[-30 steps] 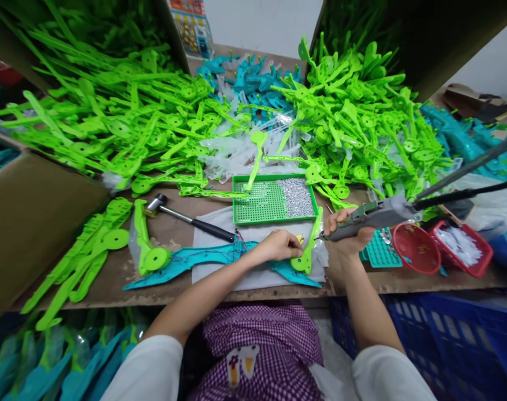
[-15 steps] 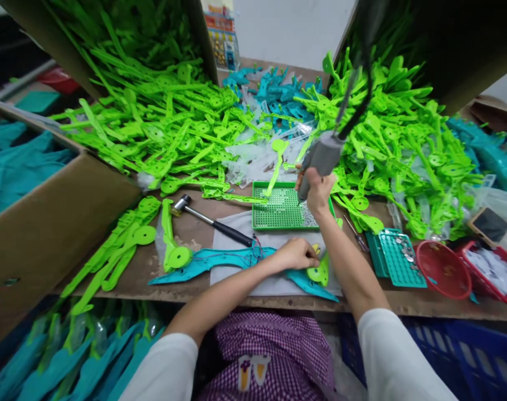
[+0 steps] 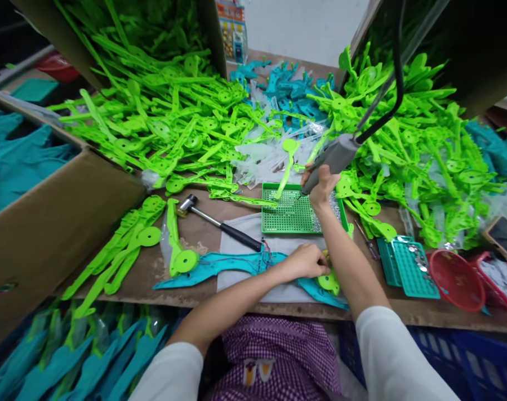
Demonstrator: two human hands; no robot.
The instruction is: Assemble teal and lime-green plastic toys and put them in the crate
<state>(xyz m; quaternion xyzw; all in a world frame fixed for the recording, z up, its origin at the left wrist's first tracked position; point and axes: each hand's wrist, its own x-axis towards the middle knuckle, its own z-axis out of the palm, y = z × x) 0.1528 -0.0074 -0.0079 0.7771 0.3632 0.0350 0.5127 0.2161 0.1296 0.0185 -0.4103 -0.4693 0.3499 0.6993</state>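
My right hand (image 3: 323, 186) is wrapped round a grey electric screwdriver (image 3: 335, 159), whose cord and a rod run up to the right. Its tip points down over the green perforated tray (image 3: 282, 227), which holds small silver screws (image 3: 319, 224) toward its right side. Curled over the right part of a long blue plastic piece (image 3: 220, 263), my left hand (image 3: 306, 262) has its fingertips on a bright green plastic part (image 3: 329, 283) with a round end. Thin dark red wires (image 3: 265, 253) lie on the blue piece. Contact at the left fingertips is partly hidden.
A hammer (image 3: 220, 223) lies left of the tray. Heaps of green parts (image 3: 170, 122) rise on both sides, near a cardboard box (image 3: 65, 211). At right are teal trays (image 3: 418, 273), a red bowl (image 3: 454, 278) and a small screwdriver (image 3: 367, 240).
The electric screwdriver has tilted flatter, and its tip has shifted left over the tray. My left hand stays on the green part. The whole view has shifted slightly.
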